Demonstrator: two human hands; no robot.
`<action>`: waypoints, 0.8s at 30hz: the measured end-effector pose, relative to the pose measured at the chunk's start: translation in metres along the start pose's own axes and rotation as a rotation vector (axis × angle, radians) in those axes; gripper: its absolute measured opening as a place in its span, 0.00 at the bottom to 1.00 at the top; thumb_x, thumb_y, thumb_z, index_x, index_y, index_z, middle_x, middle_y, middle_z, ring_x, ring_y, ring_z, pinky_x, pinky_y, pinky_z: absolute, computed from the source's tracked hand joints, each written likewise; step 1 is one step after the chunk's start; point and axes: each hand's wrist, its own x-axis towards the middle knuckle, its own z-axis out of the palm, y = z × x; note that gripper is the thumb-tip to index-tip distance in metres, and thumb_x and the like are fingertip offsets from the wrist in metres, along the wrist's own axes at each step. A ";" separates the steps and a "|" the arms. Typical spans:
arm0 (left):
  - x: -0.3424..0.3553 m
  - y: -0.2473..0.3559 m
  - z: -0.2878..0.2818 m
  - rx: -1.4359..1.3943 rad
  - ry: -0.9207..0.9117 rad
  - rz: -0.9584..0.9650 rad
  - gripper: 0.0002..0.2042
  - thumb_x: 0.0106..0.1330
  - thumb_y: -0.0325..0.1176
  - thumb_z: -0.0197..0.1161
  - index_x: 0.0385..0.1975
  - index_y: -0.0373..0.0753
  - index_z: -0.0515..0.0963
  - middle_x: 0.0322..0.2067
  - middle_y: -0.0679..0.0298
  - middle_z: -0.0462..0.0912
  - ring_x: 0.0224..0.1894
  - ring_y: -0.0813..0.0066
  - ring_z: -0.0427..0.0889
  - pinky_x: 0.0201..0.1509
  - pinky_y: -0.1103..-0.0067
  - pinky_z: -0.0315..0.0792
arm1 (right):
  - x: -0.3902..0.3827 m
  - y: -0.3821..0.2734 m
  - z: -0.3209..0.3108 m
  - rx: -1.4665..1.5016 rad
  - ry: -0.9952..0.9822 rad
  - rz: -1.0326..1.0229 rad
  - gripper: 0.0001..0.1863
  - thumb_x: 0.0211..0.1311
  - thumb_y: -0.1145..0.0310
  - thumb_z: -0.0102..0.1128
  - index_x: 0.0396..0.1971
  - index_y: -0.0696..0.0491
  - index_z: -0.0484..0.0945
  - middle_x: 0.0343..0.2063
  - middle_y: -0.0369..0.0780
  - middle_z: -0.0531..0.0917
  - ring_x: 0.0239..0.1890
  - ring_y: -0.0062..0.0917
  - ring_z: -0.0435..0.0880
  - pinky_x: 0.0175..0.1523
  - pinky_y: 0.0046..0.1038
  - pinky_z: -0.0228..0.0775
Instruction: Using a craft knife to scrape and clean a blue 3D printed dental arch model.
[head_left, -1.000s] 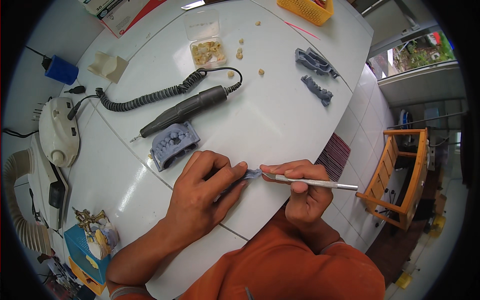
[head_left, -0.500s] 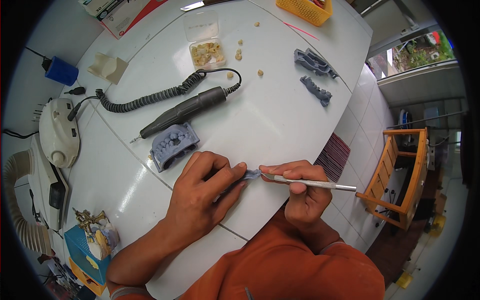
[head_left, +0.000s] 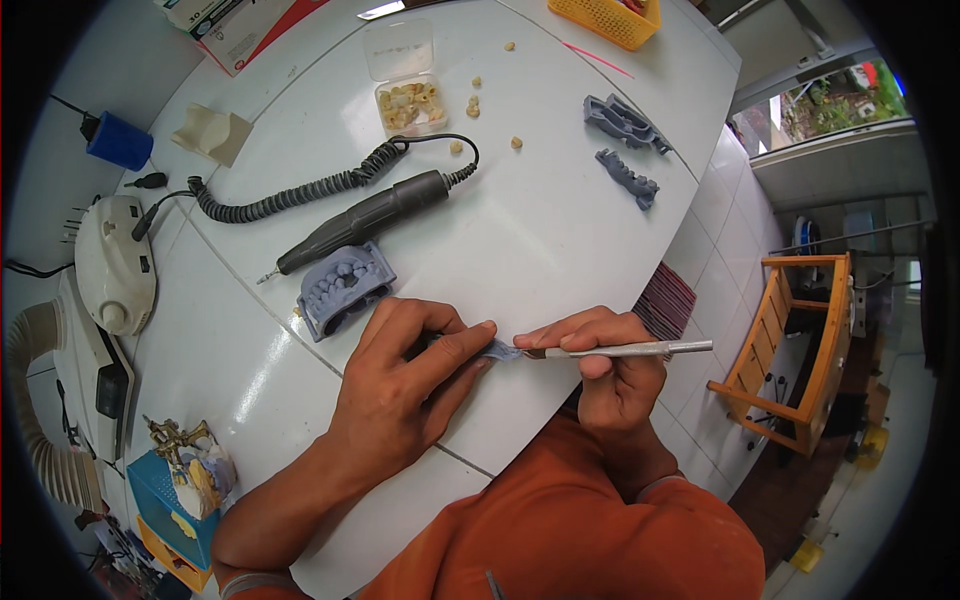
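A small blue-grey dental model piece (head_left: pixel 502 350) is pinched between the thumb and fingers of my left hand (head_left: pixel 415 365); the hand covers most of it. In my right hand (head_left: pixel 612 365) is a silver craft knife (head_left: pixel 640 350), held like a pen, its handle pointing right. The knife's tip meets the piece's right end, close to my right fingertips. Just beyond my left hand stands a blue-grey dental model (head_left: pixel 345 288) with teeth. Behind that lies a black rotary handpiece (head_left: pixel 365 220) with a coiled cord.
A clear box of tooth-coloured pieces (head_left: pixel 411 105) stands open at the back, with several loose ones beside it. Two grey model parts (head_left: pixel 628 178) lie far right. The handpiece's control unit (head_left: pixel 117 265) is at left, near a blue basket (head_left: pixel 170 510). The table edge runs along my right.
My right hand has turned the knife slightly, so its handle lies more level and its tip sits lower on the piece. The left hand keeps its grip.
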 end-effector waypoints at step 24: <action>0.000 -0.001 0.001 0.012 0.010 0.020 0.21 0.54 0.20 0.81 0.49 0.41 0.91 0.40 0.62 0.79 0.40 0.66 0.80 0.39 0.72 0.77 | -0.002 0.015 -0.009 0.045 -0.103 -0.226 0.11 0.81 0.66 0.59 0.45 0.60 0.79 0.45 0.53 0.89 0.51 0.45 0.94 0.54 0.40 0.91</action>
